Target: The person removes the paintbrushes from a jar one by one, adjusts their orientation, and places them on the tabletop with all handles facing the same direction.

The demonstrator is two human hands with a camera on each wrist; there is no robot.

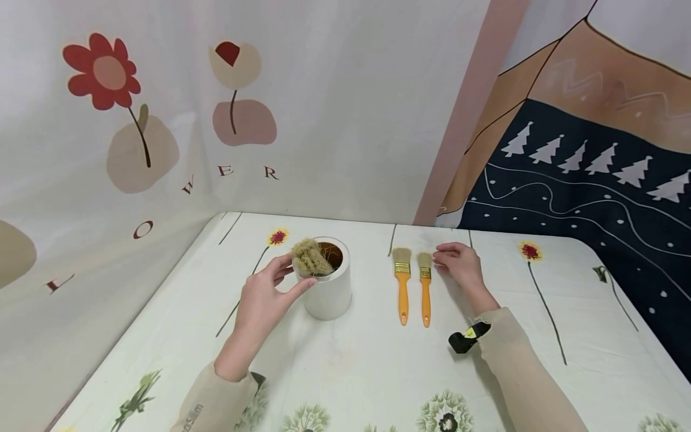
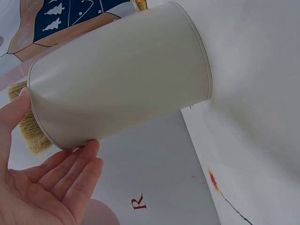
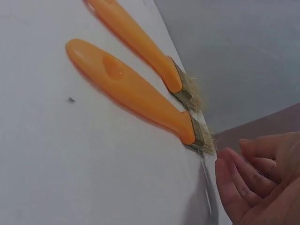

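In the head view my left hand [image 1: 264,298] holds the rim of a white cylindrical pot [image 1: 328,298], thumb in front and fingers at the left. Pale brush bristles [image 1: 311,258] stick out over the rim beside these fingers; whatever carries them is hidden inside. The left wrist view shows the thumb and fingertips touching the pot's edge [image 2: 117,79]. Two flat paintbrushes with orange handles lie side by side on the table, a wider brush [image 1: 402,288] and a narrower brush [image 1: 425,291]. Beside the narrower one's bristle tips is my right hand [image 1: 459,263], loosely bent and holding nothing.
A white flower-printed cloth covers the table [image 1: 367,354]. Behind it hangs a pale printed curtain [image 1: 345,120], with a dark tree-patterned section [image 1: 583,180] at the right. A black strapped device [image 1: 468,338] sits at my right wrist.
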